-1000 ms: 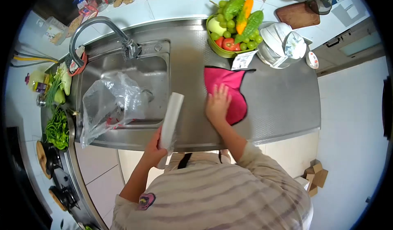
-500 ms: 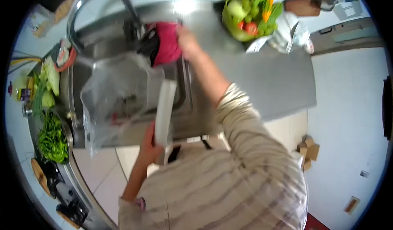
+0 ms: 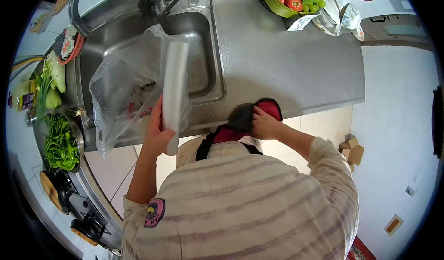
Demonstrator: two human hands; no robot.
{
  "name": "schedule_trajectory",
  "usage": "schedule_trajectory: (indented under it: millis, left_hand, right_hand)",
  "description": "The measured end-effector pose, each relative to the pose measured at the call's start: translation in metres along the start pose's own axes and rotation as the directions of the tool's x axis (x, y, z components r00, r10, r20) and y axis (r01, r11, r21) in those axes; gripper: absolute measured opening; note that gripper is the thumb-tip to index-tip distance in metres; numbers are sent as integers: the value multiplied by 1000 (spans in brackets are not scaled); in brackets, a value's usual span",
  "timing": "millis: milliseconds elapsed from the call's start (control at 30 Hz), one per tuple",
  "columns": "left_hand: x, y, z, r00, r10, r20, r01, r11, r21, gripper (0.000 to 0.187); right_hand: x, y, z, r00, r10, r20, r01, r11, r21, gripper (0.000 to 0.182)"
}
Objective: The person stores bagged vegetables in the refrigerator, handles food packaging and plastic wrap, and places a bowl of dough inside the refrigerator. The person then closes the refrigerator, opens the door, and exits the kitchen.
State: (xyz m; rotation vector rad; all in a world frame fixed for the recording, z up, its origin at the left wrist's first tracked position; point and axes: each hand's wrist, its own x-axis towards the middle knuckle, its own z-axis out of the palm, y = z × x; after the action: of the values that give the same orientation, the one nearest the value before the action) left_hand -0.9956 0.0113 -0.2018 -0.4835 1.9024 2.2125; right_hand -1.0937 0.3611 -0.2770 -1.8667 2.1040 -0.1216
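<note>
My left hand [image 3: 158,129] is closed around the lower part of a white roll of plastic bags [image 3: 176,77], which stands nearly upright over the sink's front edge. Beside it, a clear plastic bag [image 3: 122,77] hangs spread across the sink, with dark and red scraps showing through. At my waist my right hand [image 3: 267,125] grips a pink and black fabric pouch [image 3: 241,117]. Black straps [image 3: 203,149] run from near the pouch across the front of my body. The right fingertips are partly hidden against the fabric.
The steel sink [image 3: 219,70] has a tap [image 3: 159,3] at its back. A green basket of vegetables and fruit [image 3: 283,11] stands on the counter [image 3: 296,70], near silvery wrapping [image 3: 335,17]. Green peppers [image 3: 60,144] fill a bowl at left, below pale gourds [image 3: 56,77].
My right hand has brought the pink and black pouch from beside the tap down to my waist. The roll in my left hand has shifted slightly left and up.
</note>
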Motion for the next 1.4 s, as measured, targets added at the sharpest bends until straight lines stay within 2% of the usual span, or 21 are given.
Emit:
schedule_trajectory:
  millis: [133,200,267,400,467,533,567,600,633,700,800,867,933,1067,1133,1167,1233,1267,1300,1333,1400]
  left_hand:
    - [-20,6,-2,996,14,-83,-15,1000,-14,89]
    - [-30,10,-1,994,28,-110,-32,999,-33,89]
    - [-42,10,-4,983,49,-178,-69,992,-107,89]
    - [-64,4,-11,979,65,-193,-98,982,-162,89]
    - [-68,-2,-14,971,64,-228,-109,975,-192,89]
    - [-67,-6,-14,971,69,-228,-116,973,-198,89]
    - [-67,-7,-13,972,68,-224,-114,973,-202,89]
    - [-67,-5,-12,972,72,-222,-119,972,-204,89]
    - [-67,-2,-12,974,77,-213,-120,973,-198,89]
    - [-65,-1,-9,974,87,-208,-129,972,-198,89]
    - [-66,2,-12,980,87,-181,-126,968,-215,89]
    - [-67,6,-10,980,39,-195,-76,979,-188,89]
    - [-67,5,-8,978,46,-205,-90,973,-211,89]
    - [-65,5,-9,974,61,-216,-105,974,-200,89]
    - [-60,6,-6,978,19,-208,-69,970,-234,87]
    - [-56,7,-6,978,-27,-206,-30,962,-270,86]
    - [-47,-6,-16,989,-26,-143,-26,938,-346,83]
    - [-43,-8,-18,996,-49,-79,10,905,-426,81]
    - [-37,-2,-15,999,-19,-33,0,874,-486,76]
    - [-28,2,-12,1000,3,-15,-10,879,-477,76]
    - [-10,11,-4,984,75,158,19,852,-523,73]
  right_hand:
    - [124,19,-21,983,-169,68,176,975,-136,21]
    - [183,47,-3,998,44,47,-49,993,111,22]
    - [222,83,-11,958,203,202,-203,979,-25,23]
    - [227,93,-83,776,424,-466,-292,897,331,23]
    - [209,79,-96,767,408,-495,-258,903,344,24]
    - [181,52,-88,920,176,-350,-150,984,99,22]
    - [167,42,-67,986,149,-72,-140,984,109,21]
    - [156,38,-46,971,110,210,-138,983,123,19]
    - [145,44,-39,971,116,210,-143,983,119,19]
    - [128,54,-41,998,45,-45,-39,992,123,18]
    - [145,85,-52,980,-161,114,181,964,-192,16]
    - [175,149,-51,998,-17,-64,-7,933,-359,15]
    - [198,175,-88,935,252,-250,-325,891,-316,15]
    - [200,151,-149,716,357,-600,-337,929,150,16]
    - [182,143,-151,698,620,-358,-71,558,827,22]
    - [173,115,-158,597,765,-242,257,103,961,29]
    - [142,113,-141,866,488,-105,472,-732,492,35]
    - [134,112,-123,865,462,-196,500,-759,417,38]
    - [126,77,-144,741,671,6,569,-633,525,42]
    - [112,63,-146,784,618,55,516,-698,495,39]
    - [86,51,-136,735,676,-59,534,-523,665,39]
